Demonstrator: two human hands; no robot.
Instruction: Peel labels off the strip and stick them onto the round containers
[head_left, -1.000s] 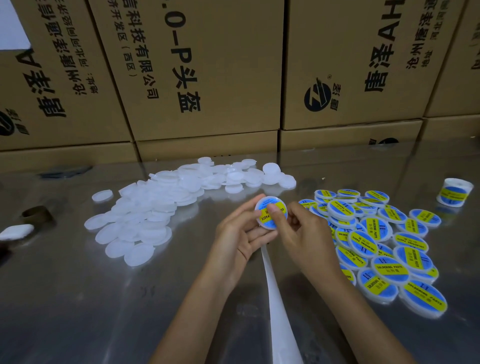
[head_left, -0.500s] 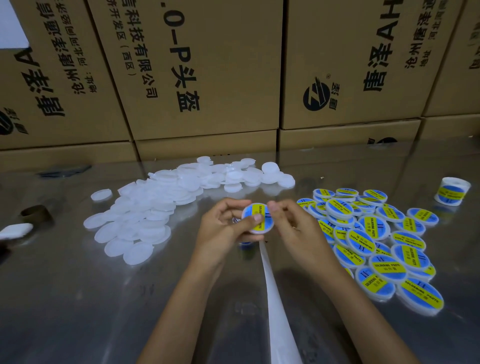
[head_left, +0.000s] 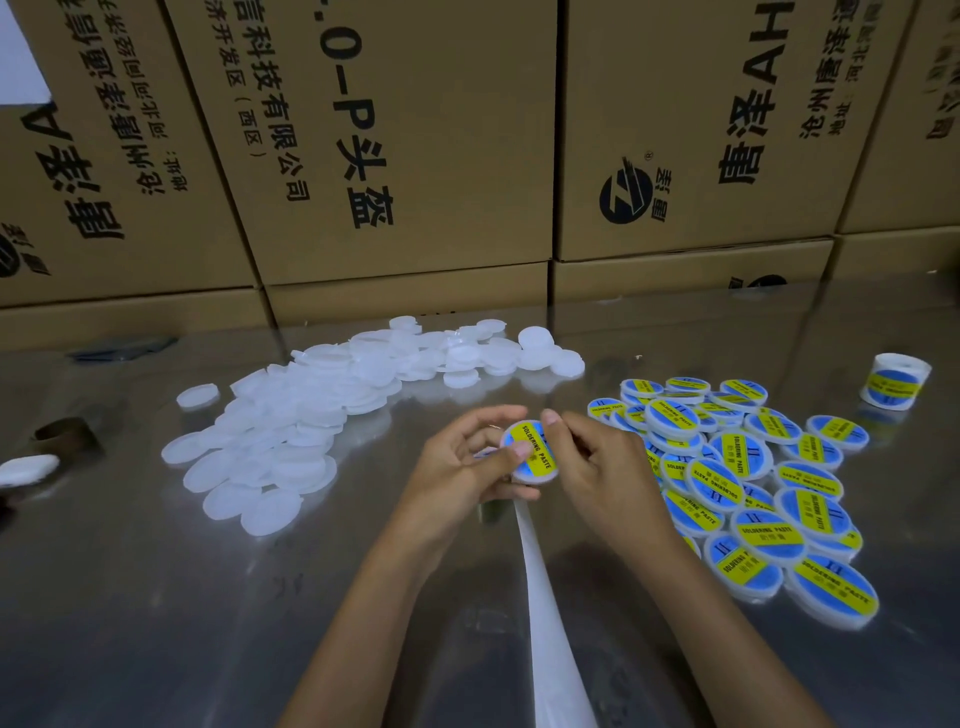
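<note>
pressing the label down on a round container (head_left: 531, 451)
left hand (head_left: 462, 465) pinches it; right hand (head_left: 597, 462) seemingly grips its rim; next, onto the labelled pile (head_left: 753, 483).

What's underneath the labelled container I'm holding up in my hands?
Below the held container, the white backing strip runs toward the viewer over the shiny table. The left hand and right hand cover the container's underside and the strip's top end.

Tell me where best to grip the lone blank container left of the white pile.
Probably by its rim: the lone container lies flat and apart from the white pile, so come from above and pinch opposite edges; its broad top gives no hold.
</note>
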